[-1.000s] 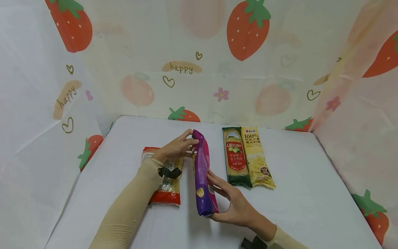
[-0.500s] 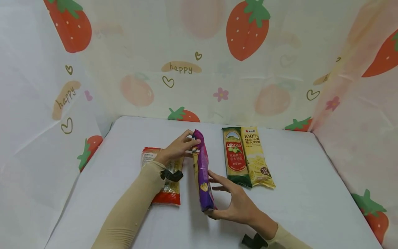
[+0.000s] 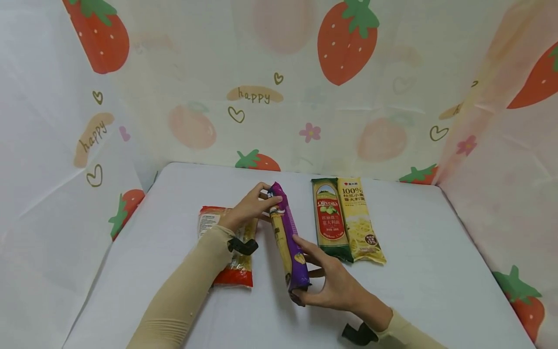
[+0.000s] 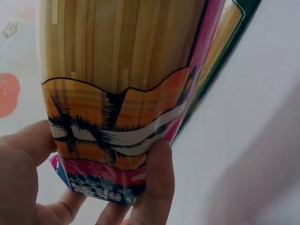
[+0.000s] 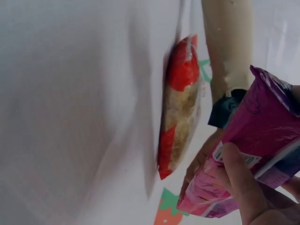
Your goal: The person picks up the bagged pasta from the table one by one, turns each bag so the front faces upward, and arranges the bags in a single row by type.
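Between both hands is a purple-and-pink bag of long pasta (image 3: pixel 299 261), tilted on its long edge over the white table. My left hand (image 3: pixel 249 207) grips its far end, thumb and fingers on opposite sides. The near end is held by my right hand (image 3: pixel 337 283), thumb at the bottom corner and fingers along the side. Flat pasta strands show through the clear front (image 4: pixel 117 42) in the left wrist view. In the right wrist view, the pink back (image 5: pixel 262 122) carries a barcode under a finger. A red-ended pasta bag (image 3: pixel 233 277) lies partly hidden beneath my left forearm.
A green Olivoila spaghetti pack (image 3: pixel 332 218) and a yellow pasta pack (image 3: pixel 361 223) lie side by side at the back right of the white table (image 3: pixel 418 281). A strawberry-print curtain (image 3: pixel 279 126) surrounds the table on three sides.
The purple bag has turned about its length, so its clear front shows more to the head view. Its near end has first swung left, then right, with my right hand still at it.
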Available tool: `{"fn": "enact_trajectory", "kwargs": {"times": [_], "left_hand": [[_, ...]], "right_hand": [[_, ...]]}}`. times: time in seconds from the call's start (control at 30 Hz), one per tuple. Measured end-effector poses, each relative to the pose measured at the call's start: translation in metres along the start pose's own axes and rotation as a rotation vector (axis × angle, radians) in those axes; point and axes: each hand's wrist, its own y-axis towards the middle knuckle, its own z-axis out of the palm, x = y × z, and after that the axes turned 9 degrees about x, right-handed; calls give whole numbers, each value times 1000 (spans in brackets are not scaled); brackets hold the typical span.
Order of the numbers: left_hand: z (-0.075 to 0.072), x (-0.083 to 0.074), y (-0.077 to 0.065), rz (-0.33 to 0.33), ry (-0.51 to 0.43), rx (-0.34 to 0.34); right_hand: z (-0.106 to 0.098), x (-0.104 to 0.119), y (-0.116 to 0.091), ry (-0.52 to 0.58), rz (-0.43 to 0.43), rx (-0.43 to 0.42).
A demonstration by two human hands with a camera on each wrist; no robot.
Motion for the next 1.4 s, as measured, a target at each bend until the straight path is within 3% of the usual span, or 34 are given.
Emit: {"fn": "enact_trajectory", "kwargs": {"times": [0.27, 0.57, 0.8, 1.07, 1.27, 1.4], "left_hand": [[1, -1, 1, 0, 2, -23], [1, 2, 0, -29, -134, -52], [-4, 11, 4, 16, -158, -21], [-8, 12, 2, 70, -98, 37], [-7, 11, -1, 54, -80, 55], [-5, 10, -4, 15, -162, 90]], "right_hand": [[1, -3, 1, 14, -4, -23], [4, -7, -1, 79, -28, -91], [5, -8, -4, 192, -17, -146], [3, -11, -6, 306, -45, -178], [4, -14, -6, 357, -31, -192], [5, -15, -6, 382, -30, -201]]}}
